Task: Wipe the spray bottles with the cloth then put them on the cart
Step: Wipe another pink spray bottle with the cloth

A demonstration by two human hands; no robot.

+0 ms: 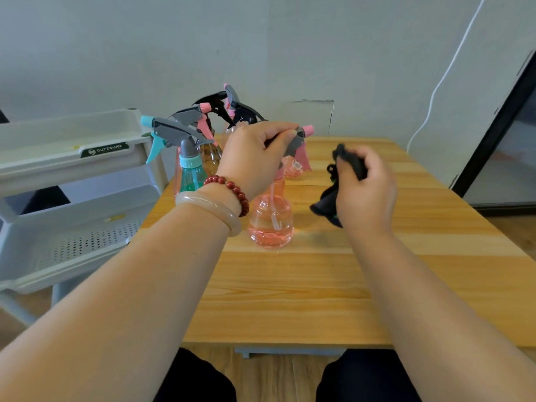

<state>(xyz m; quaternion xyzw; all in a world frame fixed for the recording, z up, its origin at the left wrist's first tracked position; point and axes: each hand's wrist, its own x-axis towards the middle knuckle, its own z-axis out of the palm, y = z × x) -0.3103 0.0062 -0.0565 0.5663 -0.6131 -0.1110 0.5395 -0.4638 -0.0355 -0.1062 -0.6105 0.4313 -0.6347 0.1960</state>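
The pink bottle [271, 221] on the surface [290, 300] is grasped at its head by the left grip [255, 158]; the cloth [326, 203], held in the right grip [367, 192], is not touching it. Behind the left grip more bottles [190, 175] are grouped; none is seen on the cart [58, 166], so most is judged undone

Perhaps a home: wooden table [319, 285], plastic cart [58, 219].
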